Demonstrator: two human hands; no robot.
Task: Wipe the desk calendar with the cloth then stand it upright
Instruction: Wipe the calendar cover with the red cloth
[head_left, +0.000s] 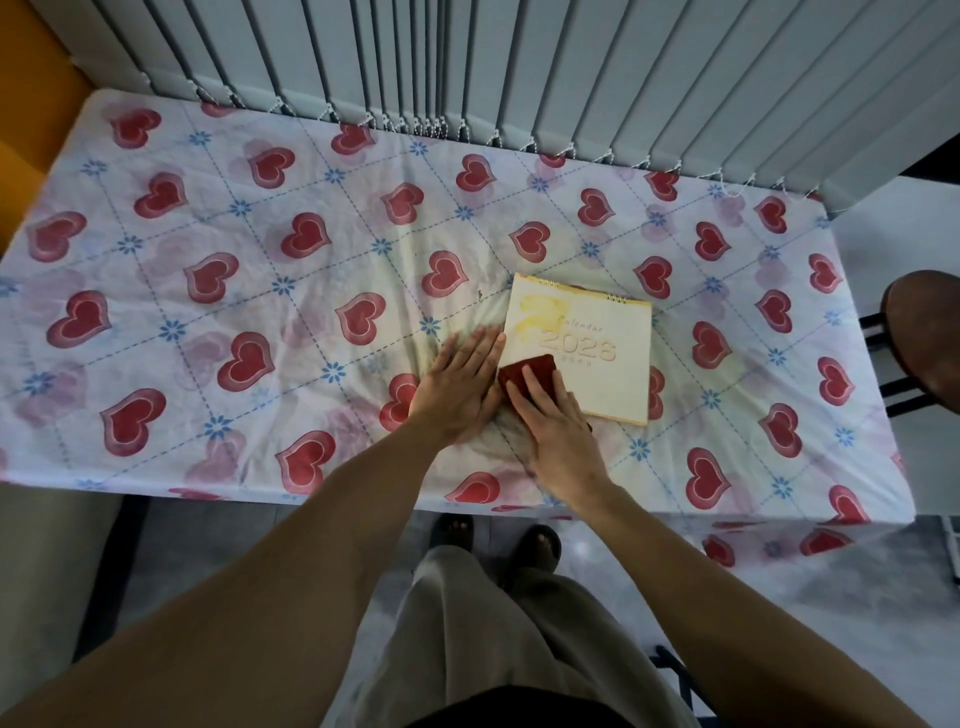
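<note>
A cream desk calendar (597, 338) with a spiral top edge lies flat on the table, right of centre. A dark red cloth (530, 370) rests on its near left corner. My right hand (556, 421) presses flat on the cloth, fingers together over it. My left hand (457, 387) lies flat on the tablecloth beside the calendar's left edge, fingertips touching that edge, nothing held in it.
The table wears a white cloth (234, 270) printed with red hearts. Grey vertical blinds (467, 67) hang along its far edge. A brown round stool (924, 332) stands off the right end. My legs and sandalled feet (493, 540) are at the near edge.
</note>
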